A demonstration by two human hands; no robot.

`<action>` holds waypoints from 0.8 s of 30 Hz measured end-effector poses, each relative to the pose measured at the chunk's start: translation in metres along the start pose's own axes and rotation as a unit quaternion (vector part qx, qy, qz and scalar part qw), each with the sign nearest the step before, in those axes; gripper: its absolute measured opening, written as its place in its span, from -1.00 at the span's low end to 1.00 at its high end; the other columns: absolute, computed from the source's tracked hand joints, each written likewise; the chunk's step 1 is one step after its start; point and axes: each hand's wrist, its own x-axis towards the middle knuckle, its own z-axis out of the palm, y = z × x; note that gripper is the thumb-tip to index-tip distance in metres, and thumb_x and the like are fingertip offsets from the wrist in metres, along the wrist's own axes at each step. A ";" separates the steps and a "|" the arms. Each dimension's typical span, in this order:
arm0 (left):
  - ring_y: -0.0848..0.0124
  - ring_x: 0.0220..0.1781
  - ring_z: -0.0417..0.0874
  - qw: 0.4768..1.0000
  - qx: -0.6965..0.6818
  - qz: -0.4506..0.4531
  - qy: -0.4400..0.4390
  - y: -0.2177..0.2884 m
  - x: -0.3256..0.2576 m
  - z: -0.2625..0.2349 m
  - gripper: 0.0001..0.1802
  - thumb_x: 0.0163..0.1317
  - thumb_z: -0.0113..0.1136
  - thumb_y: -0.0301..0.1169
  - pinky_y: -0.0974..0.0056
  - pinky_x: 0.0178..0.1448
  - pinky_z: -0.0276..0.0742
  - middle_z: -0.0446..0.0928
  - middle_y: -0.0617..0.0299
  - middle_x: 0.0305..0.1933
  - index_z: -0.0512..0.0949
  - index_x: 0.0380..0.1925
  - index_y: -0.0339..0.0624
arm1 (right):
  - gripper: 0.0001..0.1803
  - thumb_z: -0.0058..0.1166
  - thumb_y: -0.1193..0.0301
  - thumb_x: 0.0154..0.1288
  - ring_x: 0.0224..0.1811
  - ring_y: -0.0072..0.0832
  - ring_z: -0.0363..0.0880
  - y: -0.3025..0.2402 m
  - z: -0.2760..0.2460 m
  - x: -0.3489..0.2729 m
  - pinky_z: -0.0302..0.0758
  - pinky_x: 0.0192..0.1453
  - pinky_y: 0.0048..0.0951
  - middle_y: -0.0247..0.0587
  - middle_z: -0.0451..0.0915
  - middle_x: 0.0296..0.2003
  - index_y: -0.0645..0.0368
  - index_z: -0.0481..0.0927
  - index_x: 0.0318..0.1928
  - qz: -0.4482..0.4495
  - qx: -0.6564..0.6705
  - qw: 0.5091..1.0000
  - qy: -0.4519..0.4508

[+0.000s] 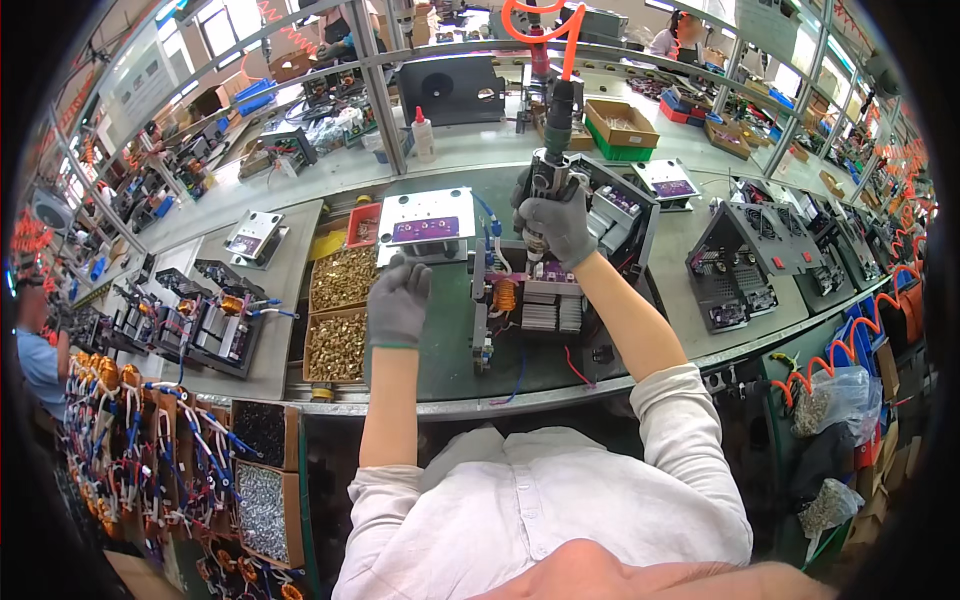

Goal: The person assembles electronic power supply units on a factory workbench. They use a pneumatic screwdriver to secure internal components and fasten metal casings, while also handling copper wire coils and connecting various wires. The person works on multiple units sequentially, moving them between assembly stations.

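My right hand, in a grey glove, grips a hanging powered screwdriver and holds it upright over an open electronic assembly with a purple board, a copper coil and finned heat sinks. My left hand, also gloved, rests palm down on the green mat, its fingers touching the near edge of a metal plate carrying a purple circuit board. An orange coiled hose runs up from the tool.
Two trays of brass screws sit left of my left hand. More open assemblies stand to the right and others to the left. Boxes of parts, a white bottle and other workers are behind the frame posts.
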 end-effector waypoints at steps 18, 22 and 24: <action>0.58 -0.55 0.42 0.945 -0.078 -0.217 -0.234 -0.064 -0.106 0.103 -0.69 0.47 -0.10 -0.25 0.53 -0.64 0.24 0.54 0.29 -0.36 0.48 -0.02 -0.23 | -0.45 -0.08 0.70 -0.19 -0.44 -0.31 0.53 -0.109 0.019 -0.101 0.56 -0.30 -0.25 -0.05 0.45 -0.34 0.18 0.39 -0.04 -0.245 0.217 0.944 -0.052; 0.58 -0.56 0.43 0.914 -0.146 -0.249 -0.284 -0.083 -0.110 0.108 -0.64 0.49 -0.13 -0.19 0.56 -0.68 0.23 0.55 0.30 -0.39 0.49 -0.05 -0.25 | -0.43 0.02 0.63 -0.08 -0.48 -0.42 0.46 -0.101 0.006 -0.119 0.48 -0.34 -0.31 -0.09 0.50 -0.25 0.12 0.44 0.07 -0.332 0.138 0.932 -0.039; 0.57 -0.55 0.42 0.908 -0.170 -0.269 -0.272 -0.089 -0.112 0.111 -0.64 0.48 -0.11 -0.18 0.55 -0.65 0.25 0.54 0.32 -0.41 0.51 -0.06 -0.23 | -0.44 0.02 0.63 -0.04 -0.46 -0.42 0.47 -0.098 0.001 -0.125 0.48 -0.32 -0.32 -0.09 0.50 -0.22 0.11 0.43 0.08 -0.349 0.145 0.925 -0.041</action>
